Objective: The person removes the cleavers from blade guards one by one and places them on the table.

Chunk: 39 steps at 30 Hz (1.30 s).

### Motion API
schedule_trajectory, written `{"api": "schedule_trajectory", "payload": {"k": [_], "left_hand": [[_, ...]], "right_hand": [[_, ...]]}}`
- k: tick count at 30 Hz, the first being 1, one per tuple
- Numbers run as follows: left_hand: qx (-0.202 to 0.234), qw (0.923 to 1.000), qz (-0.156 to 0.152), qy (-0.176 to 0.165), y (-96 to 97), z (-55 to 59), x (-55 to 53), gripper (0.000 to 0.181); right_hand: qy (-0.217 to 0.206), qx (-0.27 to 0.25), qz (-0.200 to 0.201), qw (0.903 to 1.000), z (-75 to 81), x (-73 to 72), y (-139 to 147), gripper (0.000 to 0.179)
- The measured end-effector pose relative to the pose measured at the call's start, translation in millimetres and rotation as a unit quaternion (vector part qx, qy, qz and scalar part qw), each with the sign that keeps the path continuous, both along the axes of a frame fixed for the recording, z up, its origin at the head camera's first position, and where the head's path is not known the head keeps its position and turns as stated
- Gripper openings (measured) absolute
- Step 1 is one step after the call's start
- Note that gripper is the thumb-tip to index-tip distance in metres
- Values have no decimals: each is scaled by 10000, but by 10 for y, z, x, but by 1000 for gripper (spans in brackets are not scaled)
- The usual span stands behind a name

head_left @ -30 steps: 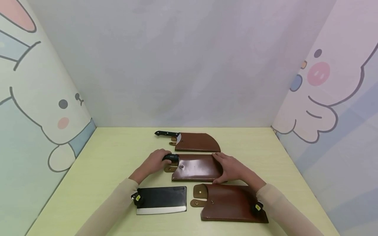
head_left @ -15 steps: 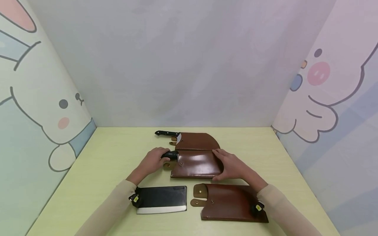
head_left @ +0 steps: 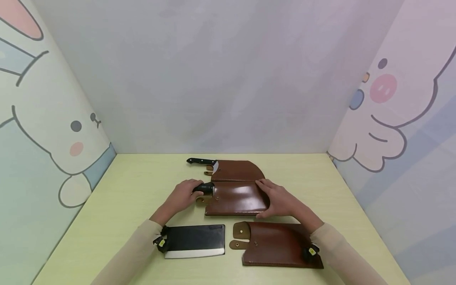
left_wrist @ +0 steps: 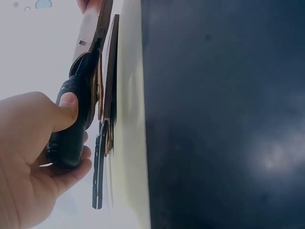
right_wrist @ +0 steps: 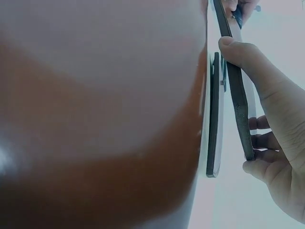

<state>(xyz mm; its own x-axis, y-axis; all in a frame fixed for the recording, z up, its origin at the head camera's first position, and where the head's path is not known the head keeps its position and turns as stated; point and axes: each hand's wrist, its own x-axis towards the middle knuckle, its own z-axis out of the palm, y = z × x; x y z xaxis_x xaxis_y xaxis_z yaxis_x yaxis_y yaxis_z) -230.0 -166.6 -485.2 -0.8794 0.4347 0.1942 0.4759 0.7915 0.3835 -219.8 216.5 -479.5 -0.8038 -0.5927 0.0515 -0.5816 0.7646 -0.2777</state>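
The black cylindrical handle (head_left: 207, 189) is clamped by the left-hand grip (head_left: 182, 194); the right end of the glossy brown rectangular leather sheath (head_left: 236, 198), by the right-hand grip (head_left: 280, 198). Above the pale-yellow counter (head_left: 149, 174), both ends should be supported evenly.

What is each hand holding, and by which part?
The left hand grips a knife by its black handle; the right hand holds its brown sheath at the opposite end.
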Motion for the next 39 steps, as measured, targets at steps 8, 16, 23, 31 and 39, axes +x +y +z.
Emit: {"api": "schedule_trajectory", "payload": {"k": [8, 16, 23, 31, 39], "left_hand": [[-19, 10000, 35, -72, -19, 5, 19, 39], [-11, 9999, 26, -113, -30, 5, 30, 37], [89, 10000, -28, 30, -105, -22, 16, 32], [16, 10000, 61, 30, -255, -9, 13, 35], [4, 10000, 55, 15, -307, 6, 22, 36]], "right_hand": [[12, 15, 31, 10000, 1, 7, 32, 121], [-84, -29, -41, 10000, 13, 27, 79, 120], [-107, -66, -62, 9999, 39, 57, 156, 120], [-69, -44, -68, 9999, 0, 37, 288, 119], [-151, -175, -107, 9997, -3, 63, 326, 118]]}}
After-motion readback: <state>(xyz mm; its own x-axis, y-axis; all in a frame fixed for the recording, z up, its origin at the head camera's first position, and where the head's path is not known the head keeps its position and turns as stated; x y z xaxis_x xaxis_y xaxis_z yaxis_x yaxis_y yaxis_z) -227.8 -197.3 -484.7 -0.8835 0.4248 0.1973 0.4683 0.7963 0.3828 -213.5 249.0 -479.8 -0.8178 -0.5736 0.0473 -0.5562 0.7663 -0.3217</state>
